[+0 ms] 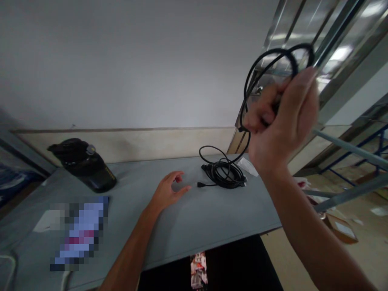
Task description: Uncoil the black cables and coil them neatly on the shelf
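Note:
My right hand [281, 113] is raised high at the right, its fingers closed around a looped black cable [249, 76]. Part of the held cable is hidden inside the fist, and motion blurs the hand a little. From the fist a strand runs down toward a coiled pile of black cables [226, 173] lying on the grey table [194, 218]. One black connector end [200, 184] sticks out to the left of the pile. Just left of that connector, my left hand [169, 189] hovers low over or rests on the table, thumb and fingers apart, holding nothing.
A black bottle [86, 165] stands at the table's back left. In front of it lies a pixelated flat device [83, 230]. A small clear wrapper [247, 166] sits beside the cables. Metal rails [351, 149] and an open cardboard box [341, 228] are off to the right.

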`<state>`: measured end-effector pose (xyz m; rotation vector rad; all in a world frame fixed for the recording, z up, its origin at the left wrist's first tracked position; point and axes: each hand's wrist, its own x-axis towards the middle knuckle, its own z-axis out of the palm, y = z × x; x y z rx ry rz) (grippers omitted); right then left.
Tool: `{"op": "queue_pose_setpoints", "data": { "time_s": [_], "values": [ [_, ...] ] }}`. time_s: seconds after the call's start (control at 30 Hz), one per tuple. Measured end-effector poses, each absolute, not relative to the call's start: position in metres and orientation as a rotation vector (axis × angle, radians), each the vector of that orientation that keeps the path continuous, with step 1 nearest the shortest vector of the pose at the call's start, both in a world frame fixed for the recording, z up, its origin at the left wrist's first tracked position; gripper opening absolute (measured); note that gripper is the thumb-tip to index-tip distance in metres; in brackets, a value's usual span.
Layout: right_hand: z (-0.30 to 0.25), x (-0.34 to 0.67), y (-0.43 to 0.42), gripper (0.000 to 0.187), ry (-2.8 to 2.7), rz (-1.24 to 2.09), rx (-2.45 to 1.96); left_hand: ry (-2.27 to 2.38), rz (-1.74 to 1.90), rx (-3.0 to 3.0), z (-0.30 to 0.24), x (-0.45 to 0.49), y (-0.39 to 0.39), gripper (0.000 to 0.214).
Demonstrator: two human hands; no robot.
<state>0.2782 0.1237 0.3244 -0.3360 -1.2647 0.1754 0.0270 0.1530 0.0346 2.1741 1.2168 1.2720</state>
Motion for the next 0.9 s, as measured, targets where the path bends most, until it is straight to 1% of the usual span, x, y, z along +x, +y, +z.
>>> {"op": "queue_pose_setpoints", "data": {
  "time_s": [0.17,0.23,0.33,0.4,0.5,0.6,0.7,0.77,0.9],
  "values": [
    [0.251,0.295,0.117,0.037,-1.604,0.295,-0.664,1.233,1.272,2.156,0.027,0.027,0.154,0.055],
    [0.215,0.312,0.118,0.036,-1.736,0.312,-0.859,1.255,1.265,2.146,0.026,0.027,0.154,0.06],
    [0.165,0.341,0.125,0.032,-1.939,0.252,-1.184,1.267,1.235,2.142,0.027,0.027,0.154,0.068],
    [0.136,0.357,0.131,0.03,-2.083,0.168,-1.333,1.258,1.213,2.16,0.029,0.027,0.153,0.067],
    [0.103,0.367,0.135,0.03,-2.281,0.059,-1.41,1.231,1.185,2.216,0.032,0.028,0.153,0.057],
    [0.082,0.366,0.133,0.034,-2.501,-0.085,-1.391,1.23,1.188,2.273,0.031,0.028,0.155,0.044],
    [0.073,0.363,0.13,0.033,-2.641,-0.178,-1.337,1.25,1.201,2.295,0.028,0.026,0.157,0.036],
    [0.07,0.365,0.128,0.033,-2.663,-0.184,-1.296,1.263,1.199,2.298,0.027,0.026,0.158,0.035],
    [0.067,0.374,0.124,0.043,-2.635,-0.13,-1.275,1.276,1.208,2.302,0.026,0.025,0.158,0.031]
  ]
}}
